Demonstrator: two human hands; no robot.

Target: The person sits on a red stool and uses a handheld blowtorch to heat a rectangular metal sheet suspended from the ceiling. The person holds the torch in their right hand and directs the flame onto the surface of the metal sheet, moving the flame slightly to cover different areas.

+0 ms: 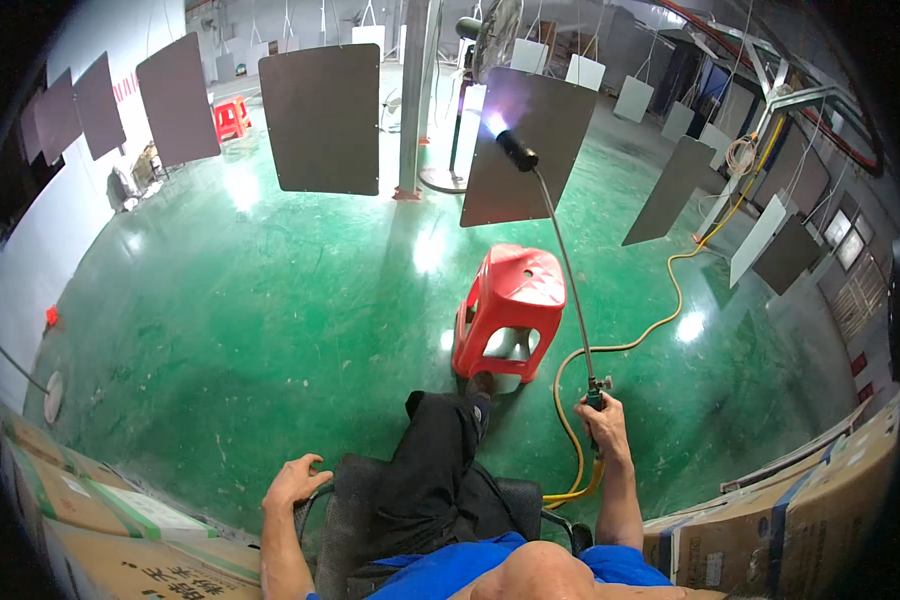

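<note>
My right hand is closed around the handle of a long gas torch. The torch's thin metal tube runs up and away to a black burner head, where a bluish-white flame burns against the left part of a hanging dark panel. A yellow hose trails from below the handle and loops across the floor. On the chair's left armrest rests my left hand, holding no tool, its fingers loosely apart.
A red plastic stool stands before me, my foot against it. More dark panels hang in a curved row, with pale ones farther back. A metal post and cardboard boxes on both sides bound the green floor.
</note>
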